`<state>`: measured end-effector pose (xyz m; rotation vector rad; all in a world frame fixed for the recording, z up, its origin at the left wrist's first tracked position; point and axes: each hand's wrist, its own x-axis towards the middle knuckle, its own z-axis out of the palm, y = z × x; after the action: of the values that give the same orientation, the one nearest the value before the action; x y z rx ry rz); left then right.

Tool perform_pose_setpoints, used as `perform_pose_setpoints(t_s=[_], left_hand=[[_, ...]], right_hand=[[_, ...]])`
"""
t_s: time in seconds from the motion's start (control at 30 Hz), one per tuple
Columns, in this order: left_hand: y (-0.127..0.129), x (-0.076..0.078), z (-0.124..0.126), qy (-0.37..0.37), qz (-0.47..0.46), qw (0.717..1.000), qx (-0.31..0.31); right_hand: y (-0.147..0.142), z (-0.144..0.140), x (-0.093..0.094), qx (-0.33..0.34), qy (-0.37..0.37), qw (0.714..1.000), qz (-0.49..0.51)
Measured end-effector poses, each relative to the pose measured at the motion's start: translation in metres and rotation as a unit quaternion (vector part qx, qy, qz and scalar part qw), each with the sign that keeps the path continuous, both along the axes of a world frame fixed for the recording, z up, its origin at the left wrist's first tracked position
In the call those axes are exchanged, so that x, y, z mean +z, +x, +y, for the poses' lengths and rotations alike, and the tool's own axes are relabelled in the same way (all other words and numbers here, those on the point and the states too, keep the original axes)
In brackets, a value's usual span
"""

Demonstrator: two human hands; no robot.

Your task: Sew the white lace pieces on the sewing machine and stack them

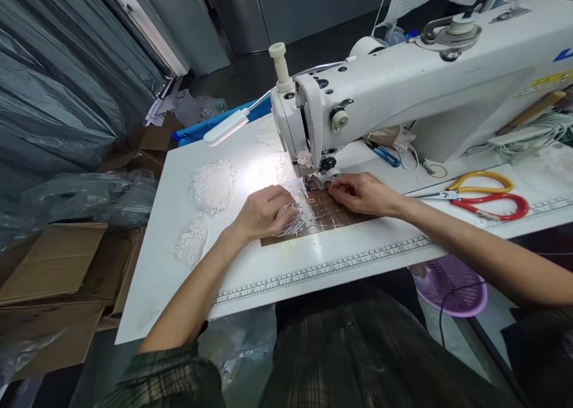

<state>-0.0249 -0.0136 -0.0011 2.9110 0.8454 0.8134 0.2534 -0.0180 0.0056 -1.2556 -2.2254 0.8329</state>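
A white sewing machine (403, 77) stands on the table, its presser foot (308, 183) low over a shiny brown plate (333, 214). Left of the foot, my left hand (266, 214) has its fingers curled on a piece of white lace (298, 220) that lies over the plate. Just right of the foot, my right hand (364, 194) is closed in a pinch close to the plate. Whatever is between those fingertips is too small to make out. Several white lace pieces (212, 186) lie in heaps to the left.
Scissors (486, 196) with yellow and red handles and blue thread snips (385, 155) lie to the right. A lamp (227, 127) lights the table (156, 277), which has a printed ruler along its front edge. Cardboard boxes (58, 265) stand left; a purple basket (461, 286) sits below.
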Motion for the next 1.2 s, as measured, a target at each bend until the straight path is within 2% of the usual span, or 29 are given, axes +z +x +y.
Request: perform_pose_setpoints(t_s=[0.07,0.1,0.17,0.27,0.37,0.47,0.57,0.67,0.77,0.87,0.93,1.03,1.13,1.2], left_hand=[[-0.002,-0.001,-0.015,-0.04,0.009,0.996,-0.082],[-0.001,-0.003,-0.021,-0.042,0.011,0.994,-0.096],[0.003,-0.008,-0.029,-0.003,-0.002,0.997,-0.08],[0.01,-0.015,-0.034,0.064,-0.027,0.997,-0.034],[0.014,-0.018,-0.035,0.088,-0.002,0.996,-0.015],[0.015,-0.016,-0.036,0.086,0.047,0.995,-0.005],[0.014,-0.01,-0.04,0.046,0.045,0.998,0.028],[0.015,-0.005,-0.047,0.014,-0.005,0.999,0.046],[0.015,-0.003,-0.05,0.004,-0.061,0.995,0.083],[0.011,-0.005,-0.042,-0.018,-0.089,0.987,0.135],[0.007,-0.006,-0.03,-0.069,-0.079,0.982,0.157],[0.004,-0.001,-0.007,-0.184,-0.011,0.968,0.168],[0.008,0.013,0.009,-0.248,0.068,0.956,0.139],[0.013,0.025,0.012,-0.281,0.063,0.951,0.11]], right_hand=[[-0.003,0.008,-0.007,0.04,0.091,0.995,-0.023],[-0.007,0.01,-0.01,0.07,0.12,0.989,-0.045],[-0.019,0.013,-0.015,0.117,0.154,0.975,-0.109],[-0.032,0.012,-0.019,0.122,0.169,0.959,-0.191],[-0.036,0.009,-0.022,0.104,0.174,0.957,-0.207],[-0.033,0.006,-0.028,0.084,0.184,0.964,-0.172],[-0.026,0.005,-0.03,0.061,0.179,0.978,-0.092],[-0.021,0.005,-0.028,0.044,0.159,0.986,-0.021],[-0.02,0.004,-0.024,0.034,0.141,0.989,0.013],[-0.023,0.0,-0.019,0.043,0.117,0.992,0.022],[-0.027,-0.004,-0.016,0.044,0.091,0.995,0.008],[-0.032,-0.009,-0.013,0.042,0.083,0.995,-0.041],[-0.032,-0.013,-0.013,0.053,0.103,0.99,-0.078],[-0.031,-0.014,-0.014,0.057,0.101,0.99,-0.08]])
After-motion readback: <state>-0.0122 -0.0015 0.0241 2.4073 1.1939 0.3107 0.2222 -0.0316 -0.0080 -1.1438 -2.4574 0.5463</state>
